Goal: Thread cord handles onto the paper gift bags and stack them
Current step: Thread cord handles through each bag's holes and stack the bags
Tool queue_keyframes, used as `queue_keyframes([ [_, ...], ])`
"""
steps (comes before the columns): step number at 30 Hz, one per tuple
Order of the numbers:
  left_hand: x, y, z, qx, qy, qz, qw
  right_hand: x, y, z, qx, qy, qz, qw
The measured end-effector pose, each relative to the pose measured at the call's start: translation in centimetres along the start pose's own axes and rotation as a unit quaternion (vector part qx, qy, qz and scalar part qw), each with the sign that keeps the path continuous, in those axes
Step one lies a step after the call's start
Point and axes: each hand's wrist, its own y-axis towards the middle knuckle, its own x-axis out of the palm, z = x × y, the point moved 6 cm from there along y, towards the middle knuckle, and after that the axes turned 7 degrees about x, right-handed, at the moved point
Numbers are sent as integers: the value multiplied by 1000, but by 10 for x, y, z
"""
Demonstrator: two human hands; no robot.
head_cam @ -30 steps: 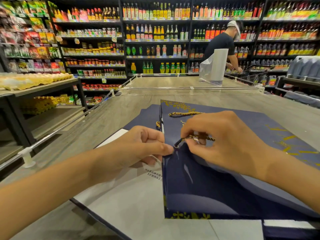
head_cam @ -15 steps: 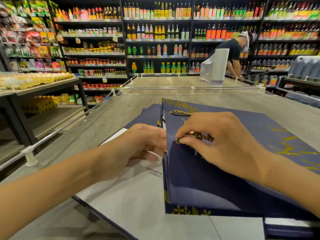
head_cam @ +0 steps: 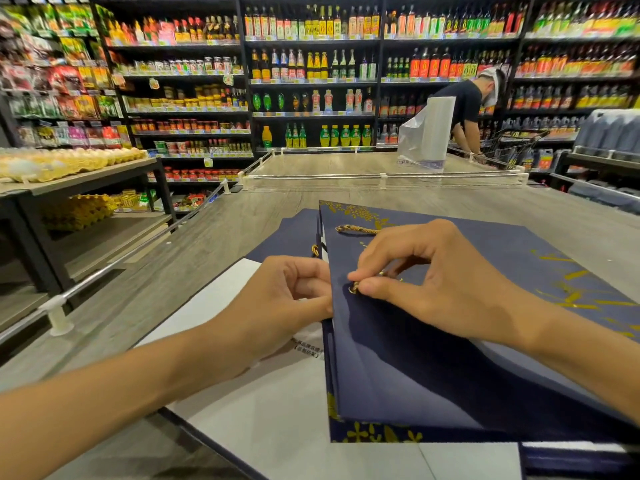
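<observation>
No text is sharp enough to read. The white sheet (head_cam: pixel 242 427) on the table (head_cam: pixel 242 220) carries 2 short lines of dark print, just beside the left edge of the navy paper bag (head_cam: pixel 415 358), but the characters are too small. Print on the plastic bag roll (head_cam: pixel 433 129) near the table's far edge is blurred, and so are the bottle labels (head_cam: pixel 313 64).

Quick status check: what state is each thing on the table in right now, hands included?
Top bag: folded flat on the pile.
Cord: one end by the far hole, the other pinched at the near hole; cannot tell if it is through.
Left hand: pinches the top bag's edge.
Right hand: pinches the cord's near end.
Pile: bags lying flat.
Plastic roll: upright, loose sheet hanging.
</observation>
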Motion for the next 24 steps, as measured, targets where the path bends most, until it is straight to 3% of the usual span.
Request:
queue_keyframes([
  [22, 3, -5, 2, 8, 42, -7, 999, 10, -6, -6, -52, -161, -91, 981],
  [24, 2, -3, 2, 7, 46, -2, 999, 10, -4, -3, -50, -133, -57, 988],
])
